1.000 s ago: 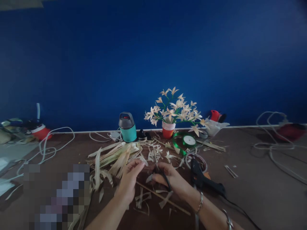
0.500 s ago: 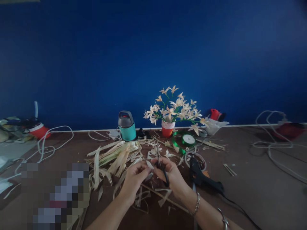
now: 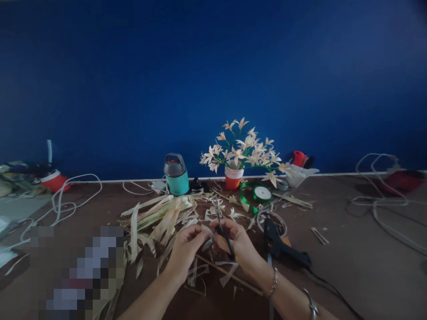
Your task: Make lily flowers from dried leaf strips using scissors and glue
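Between finger and thumb, my left hand (image 3: 189, 244) pinches a small pale piece of corn husk (image 3: 207, 230). My right hand (image 3: 235, 242) is closed around a pair of scissors (image 3: 227, 240) with dark handles, the blades pointing up and away from me. Its fingertips meet near the same husk piece; whether they also grip it I cannot tell. Below and around both hands lie husk scraps (image 3: 196, 273) and a thin stick (image 3: 230, 278). A bundle of dried corn husks (image 3: 167, 218) spreads out to the left of my left hand.
A black glue gun (image 3: 287, 249) with its cord lies to the right. Behind stand husk flowers (image 3: 247, 151) in stacked cups (image 3: 233, 178), a green ribbon spool (image 3: 262, 194) and a teal container (image 3: 177, 182). White cables (image 3: 60, 204) run at the left; a blue wall closes the back.
The husk piece between my fingers has turned slightly and shows less of its length. Both hands stay almost in place, and the scissors have barely shifted.
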`<state>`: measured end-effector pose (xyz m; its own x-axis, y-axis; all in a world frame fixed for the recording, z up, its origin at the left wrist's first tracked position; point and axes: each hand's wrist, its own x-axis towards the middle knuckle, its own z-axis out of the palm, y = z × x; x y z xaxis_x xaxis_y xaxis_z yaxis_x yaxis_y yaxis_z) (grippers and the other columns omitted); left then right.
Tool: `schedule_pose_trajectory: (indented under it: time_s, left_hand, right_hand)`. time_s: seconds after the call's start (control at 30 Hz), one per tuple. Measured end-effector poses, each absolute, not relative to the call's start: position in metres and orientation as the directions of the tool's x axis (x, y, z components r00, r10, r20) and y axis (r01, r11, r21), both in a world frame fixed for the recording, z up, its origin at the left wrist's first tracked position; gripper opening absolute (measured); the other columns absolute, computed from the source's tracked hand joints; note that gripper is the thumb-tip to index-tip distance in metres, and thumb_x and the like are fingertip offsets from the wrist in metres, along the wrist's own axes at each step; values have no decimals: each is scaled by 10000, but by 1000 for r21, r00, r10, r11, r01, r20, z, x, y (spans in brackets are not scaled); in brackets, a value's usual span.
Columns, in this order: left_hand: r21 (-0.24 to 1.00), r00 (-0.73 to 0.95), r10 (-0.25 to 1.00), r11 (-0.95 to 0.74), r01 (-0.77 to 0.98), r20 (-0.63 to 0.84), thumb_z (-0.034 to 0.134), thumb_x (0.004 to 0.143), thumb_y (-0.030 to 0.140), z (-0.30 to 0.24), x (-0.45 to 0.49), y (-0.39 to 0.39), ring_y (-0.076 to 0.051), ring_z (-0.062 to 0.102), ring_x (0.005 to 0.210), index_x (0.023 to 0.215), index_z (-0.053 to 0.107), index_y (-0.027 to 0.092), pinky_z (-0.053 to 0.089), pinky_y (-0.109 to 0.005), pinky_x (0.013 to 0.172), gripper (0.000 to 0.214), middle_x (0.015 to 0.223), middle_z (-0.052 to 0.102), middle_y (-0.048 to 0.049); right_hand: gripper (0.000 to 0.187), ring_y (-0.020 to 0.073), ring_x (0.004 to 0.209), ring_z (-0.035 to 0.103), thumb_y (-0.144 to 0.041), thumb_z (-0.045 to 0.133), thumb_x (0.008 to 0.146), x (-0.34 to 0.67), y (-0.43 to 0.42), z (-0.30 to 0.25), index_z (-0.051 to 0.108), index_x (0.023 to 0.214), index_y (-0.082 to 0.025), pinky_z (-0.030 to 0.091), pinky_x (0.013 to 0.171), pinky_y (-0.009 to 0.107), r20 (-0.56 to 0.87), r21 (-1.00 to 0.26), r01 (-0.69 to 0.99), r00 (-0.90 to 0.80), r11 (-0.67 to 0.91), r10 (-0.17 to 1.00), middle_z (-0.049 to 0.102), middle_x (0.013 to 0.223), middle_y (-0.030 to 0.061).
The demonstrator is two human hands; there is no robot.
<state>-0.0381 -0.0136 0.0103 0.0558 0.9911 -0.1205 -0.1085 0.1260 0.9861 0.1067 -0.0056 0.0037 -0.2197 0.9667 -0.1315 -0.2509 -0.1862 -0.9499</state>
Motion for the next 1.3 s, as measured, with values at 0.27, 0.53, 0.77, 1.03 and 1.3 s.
schedule_pose_trajectory:
  time_s: [0.27,0.53,0.77,1.03,1.3]
  left_hand:
    - [943,-30,986,149,-296,-165,710,649,313,11,-43,-9,-163,607,606,626,633,156,463,-257,617,176,600,640,0]
    - [914,-20,983,161,-373,-182,716,650,299,9,-42,-9,-127,576,562,628,610,150,492,-244,562,185,595,615,16]
    - [928,-6,986,154,-338,-166,696,678,286,9,-43,-10,-133,589,568,632,611,153,500,-260,591,164,599,624,17]
    - [932,4,989,144,-333,-151,691,690,288,7,-44,-9,-133,589,570,633,600,144,483,-259,605,179,610,616,7]
    - [937,6,990,138,-322,-144,680,706,286,5,-46,-8,-129,591,593,624,601,150,471,-257,649,178,606,628,4]
  right_hand:
    - [377,63,457,461,-407,783,548,107,-12,8,581,736,-150,379,450,198,-219,-953,-100,-420,-285,881,543,575,-55]
    - [379,56,414,442,-399,752,579,107,-12,3,574,797,-146,342,412,177,-250,-945,-73,-473,-320,845,517,500,-74]
    - [394,62,445,445,-423,772,554,106,-13,3,609,783,-146,369,441,195,-232,-960,-44,-418,-275,878,533,558,-60]
    - [397,62,437,414,-456,770,552,106,-13,3,619,741,-141,331,418,189,-204,-973,-20,-403,-232,892,510,532,-58]
    - [348,45,389,374,-431,762,583,106,-14,-1,635,730,-142,298,384,179,-187,-980,12,-388,-198,902,492,491,-71]
